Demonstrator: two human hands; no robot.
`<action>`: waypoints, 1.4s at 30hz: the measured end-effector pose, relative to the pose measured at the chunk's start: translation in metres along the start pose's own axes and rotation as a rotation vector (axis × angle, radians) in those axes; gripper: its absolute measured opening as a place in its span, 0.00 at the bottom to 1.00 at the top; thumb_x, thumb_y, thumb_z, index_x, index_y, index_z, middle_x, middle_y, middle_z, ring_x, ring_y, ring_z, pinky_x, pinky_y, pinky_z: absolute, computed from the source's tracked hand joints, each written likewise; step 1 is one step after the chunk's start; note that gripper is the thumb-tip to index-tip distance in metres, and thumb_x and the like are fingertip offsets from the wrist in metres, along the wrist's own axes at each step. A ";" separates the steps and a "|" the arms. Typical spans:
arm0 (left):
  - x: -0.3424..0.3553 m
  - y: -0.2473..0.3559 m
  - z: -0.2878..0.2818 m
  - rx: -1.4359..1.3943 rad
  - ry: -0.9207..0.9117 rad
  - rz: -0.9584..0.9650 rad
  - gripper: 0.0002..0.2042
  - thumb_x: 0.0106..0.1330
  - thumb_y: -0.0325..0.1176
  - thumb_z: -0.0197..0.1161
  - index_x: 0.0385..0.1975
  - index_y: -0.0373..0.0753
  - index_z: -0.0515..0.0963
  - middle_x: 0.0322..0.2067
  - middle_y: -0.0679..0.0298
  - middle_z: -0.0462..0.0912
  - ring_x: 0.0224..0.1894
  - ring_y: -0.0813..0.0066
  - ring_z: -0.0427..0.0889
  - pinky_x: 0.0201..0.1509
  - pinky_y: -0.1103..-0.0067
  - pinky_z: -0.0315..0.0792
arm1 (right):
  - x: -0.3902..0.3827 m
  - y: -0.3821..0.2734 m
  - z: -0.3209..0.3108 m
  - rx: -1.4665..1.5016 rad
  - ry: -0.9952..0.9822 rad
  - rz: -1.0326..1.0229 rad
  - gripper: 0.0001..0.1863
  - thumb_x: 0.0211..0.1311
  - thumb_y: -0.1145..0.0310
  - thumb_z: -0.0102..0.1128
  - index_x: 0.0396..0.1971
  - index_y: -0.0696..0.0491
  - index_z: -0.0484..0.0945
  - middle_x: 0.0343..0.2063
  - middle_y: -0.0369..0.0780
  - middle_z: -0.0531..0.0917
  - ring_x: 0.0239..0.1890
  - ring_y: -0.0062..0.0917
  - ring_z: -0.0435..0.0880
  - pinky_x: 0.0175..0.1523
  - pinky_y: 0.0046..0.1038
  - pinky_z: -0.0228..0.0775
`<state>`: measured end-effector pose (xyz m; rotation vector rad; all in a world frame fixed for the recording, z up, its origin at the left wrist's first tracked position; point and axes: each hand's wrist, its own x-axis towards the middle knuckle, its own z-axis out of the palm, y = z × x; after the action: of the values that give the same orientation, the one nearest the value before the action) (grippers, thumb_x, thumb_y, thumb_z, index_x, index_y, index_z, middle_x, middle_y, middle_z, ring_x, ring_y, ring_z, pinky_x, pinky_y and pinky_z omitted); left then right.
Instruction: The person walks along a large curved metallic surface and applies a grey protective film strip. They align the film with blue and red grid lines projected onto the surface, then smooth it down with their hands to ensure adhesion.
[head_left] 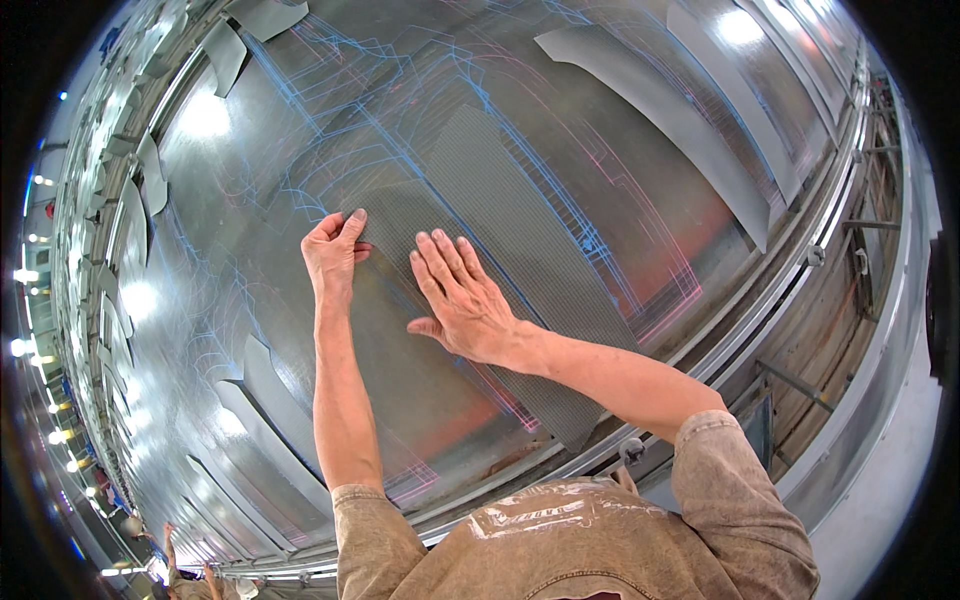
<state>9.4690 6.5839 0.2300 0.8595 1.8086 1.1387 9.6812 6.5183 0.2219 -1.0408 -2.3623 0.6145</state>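
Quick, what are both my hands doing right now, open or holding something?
Left hand: closed, pinching the edge of the dark grey curved textured sheet.
Right hand: open, palm down over that sheet, gripping nothing.

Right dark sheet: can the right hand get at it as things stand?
Probably yes: the right hand lies open over the left dark sheet, with nothing visible barring the right dark sheet.

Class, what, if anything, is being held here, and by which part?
The left hand pinches a grey textured sheet at its upper-left corner; the right hand lies flat on it.
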 end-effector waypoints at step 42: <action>-0.117 -0.002 0.060 0.780 0.017 0.851 0.28 0.72 0.41 0.54 0.67 0.35 0.59 0.67 0.50 0.60 0.71 0.52 0.53 0.72 0.53 0.48 | -0.176 -0.058 -0.067 -0.182 -0.430 0.257 0.53 0.56 0.37 0.56 0.67 0.65 0.54 0.72 0.54 0.46 0.74 0.47 0.41 0.75 0.47 0.33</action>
<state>9.5736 6.5055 0.2451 2.2247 1.9559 0.8657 9.7929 6.3619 0.2645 -1.4283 -2.7142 0.7934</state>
